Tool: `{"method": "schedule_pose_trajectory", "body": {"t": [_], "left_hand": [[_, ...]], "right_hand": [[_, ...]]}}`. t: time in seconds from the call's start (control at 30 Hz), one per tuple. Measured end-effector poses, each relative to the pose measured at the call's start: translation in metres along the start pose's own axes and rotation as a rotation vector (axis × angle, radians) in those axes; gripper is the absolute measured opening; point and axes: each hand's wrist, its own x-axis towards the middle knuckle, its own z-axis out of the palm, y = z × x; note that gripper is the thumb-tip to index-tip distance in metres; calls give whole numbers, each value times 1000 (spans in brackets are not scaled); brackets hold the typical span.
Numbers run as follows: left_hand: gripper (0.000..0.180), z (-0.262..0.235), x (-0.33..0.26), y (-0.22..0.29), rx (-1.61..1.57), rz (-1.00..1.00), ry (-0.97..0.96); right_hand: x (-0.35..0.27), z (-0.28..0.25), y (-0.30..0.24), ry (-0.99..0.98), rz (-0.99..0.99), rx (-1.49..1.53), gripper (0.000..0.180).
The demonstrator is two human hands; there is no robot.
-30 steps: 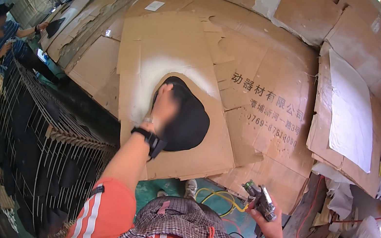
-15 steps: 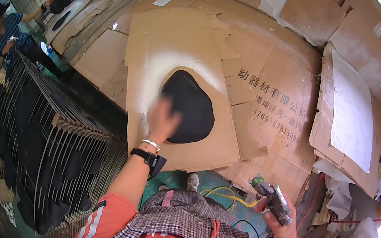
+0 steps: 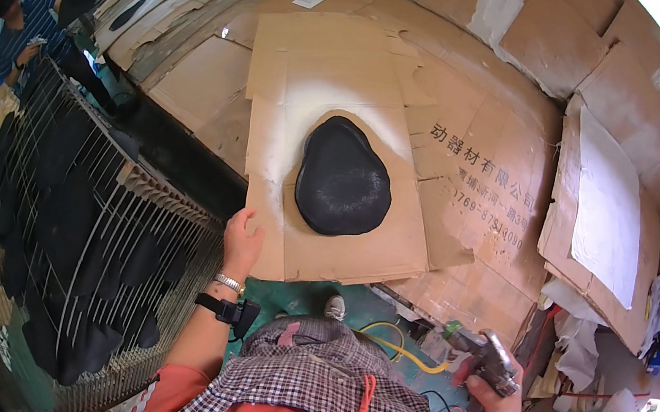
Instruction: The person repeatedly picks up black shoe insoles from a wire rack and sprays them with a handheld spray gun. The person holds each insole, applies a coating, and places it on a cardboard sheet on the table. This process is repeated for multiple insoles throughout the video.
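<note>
A black rounded pad (image 3: 344,178), narrower at its far end, lies flat on a sheet of brown cardboard (image 3: 322,260). Pale dusty specks show on its surface, and whitish overspray surrounds it on the cardboard. My left hand (image 3: 242,242) is empty beside the sheet's near left edge, thumb apart from the fingers; whether it touches the edge I cannot tell. Low on the right, my right hand (image 3: 498,404) grips a metal spray gun (image 3: 492,362) with a green part at one end. The gun is away from the pad, and a yellow hose (image 3: 410,356) runs near it.
A wire rack (image 3: 163,241) holding several black pads (image 3: 68,218) stands at left. Beyond it, a co-worker (image 3: 31,33) in a striped shirt handles a dark piece. Cardboard covers the bench and back wall; a white sheet (image 3: 607,205) hangs at right.
My left hand has come off the black pad and moved left and nearer to me. The pad now shows whole, turned slightly. My right hand still holds the spray gun.
</note>
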Motion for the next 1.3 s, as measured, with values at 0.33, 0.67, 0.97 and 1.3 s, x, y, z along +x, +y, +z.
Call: {"method": "schedule_pose_trajectory", "body": {"t": [0.33, 0.67, 0.97, 1.3], "left_hand": [[26, 9, 1, 24, 0, 40, 26], [23, 80, 22, 24, -59, -245, -86], [37, 129, 37, 21, 291, -272, -16], [9, 141, 44, 18, 210, -324, -8]], "right_hand": [[-10, -1, 5, 30, -75, -29, 62], [-10, 2, 2, 53, -56, 40, 58], [7, -8, 10, 49, -103, 40, 57], [0, -25, 17, 31, -67, 62, 61]]}}
